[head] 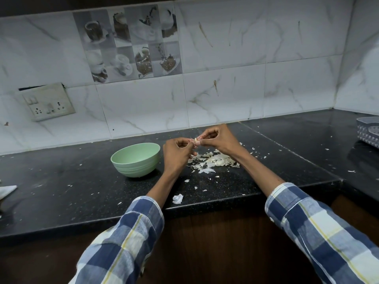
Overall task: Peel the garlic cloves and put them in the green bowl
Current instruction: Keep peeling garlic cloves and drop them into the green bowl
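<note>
Above the black counter my left hand (pixel 178 153) and my right hand (pixel 217 140) meet, and both pinch one small garlic clove (pixel 196 142) between their fingertips; thin skin sticks out of it. The green bowl (pixel 135 160) stands on the counter just left of my left hand, tilted toward me; its inside looks bare from here. Under and behind my hands lies a pile of white garlic skins (pixel 213 160).
The counter (pixel 61 181) runs to a marble-tiled wall with a socket plate (pixel 48 102) at the left. A grey plastic basket (pixel 369 131) sits at the far right. Loose skin flakes are scattered about, with a larger piece (pixel 177 198) near the front edge.
</note>
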{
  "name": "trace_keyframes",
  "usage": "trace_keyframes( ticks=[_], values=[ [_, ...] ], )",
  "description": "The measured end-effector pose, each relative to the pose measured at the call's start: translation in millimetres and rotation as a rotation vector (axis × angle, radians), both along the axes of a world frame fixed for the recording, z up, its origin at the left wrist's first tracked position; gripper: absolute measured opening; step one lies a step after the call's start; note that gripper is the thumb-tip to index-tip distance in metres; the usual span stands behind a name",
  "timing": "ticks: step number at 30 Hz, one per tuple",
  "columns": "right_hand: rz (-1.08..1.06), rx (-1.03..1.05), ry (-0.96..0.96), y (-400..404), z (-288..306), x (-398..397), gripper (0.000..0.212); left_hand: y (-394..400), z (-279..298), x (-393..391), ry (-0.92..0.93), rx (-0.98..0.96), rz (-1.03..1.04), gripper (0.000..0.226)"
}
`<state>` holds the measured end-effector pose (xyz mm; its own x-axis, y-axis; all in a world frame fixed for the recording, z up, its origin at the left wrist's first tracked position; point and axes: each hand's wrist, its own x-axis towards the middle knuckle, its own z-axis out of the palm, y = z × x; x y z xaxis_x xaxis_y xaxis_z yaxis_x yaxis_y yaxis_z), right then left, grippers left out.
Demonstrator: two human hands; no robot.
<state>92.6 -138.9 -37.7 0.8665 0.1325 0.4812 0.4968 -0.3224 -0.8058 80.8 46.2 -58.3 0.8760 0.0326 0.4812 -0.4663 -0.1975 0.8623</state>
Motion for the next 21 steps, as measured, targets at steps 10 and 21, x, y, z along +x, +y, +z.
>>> trace_keyframes(
  ticks=[10,21],
  values=[
    [0.041,-0.026,-0.037,1.8,-2.3,0.5,0.02,-1.5,-2.3,-0.9,-0.047,0.057,0.063,0.014],
    [0.126,0.185,0.078,-0.8,-1.4,5.6,0.03,-3.8,-3.9,-1.2,-0.121,0.121,0.069,0.007]
  ],
)
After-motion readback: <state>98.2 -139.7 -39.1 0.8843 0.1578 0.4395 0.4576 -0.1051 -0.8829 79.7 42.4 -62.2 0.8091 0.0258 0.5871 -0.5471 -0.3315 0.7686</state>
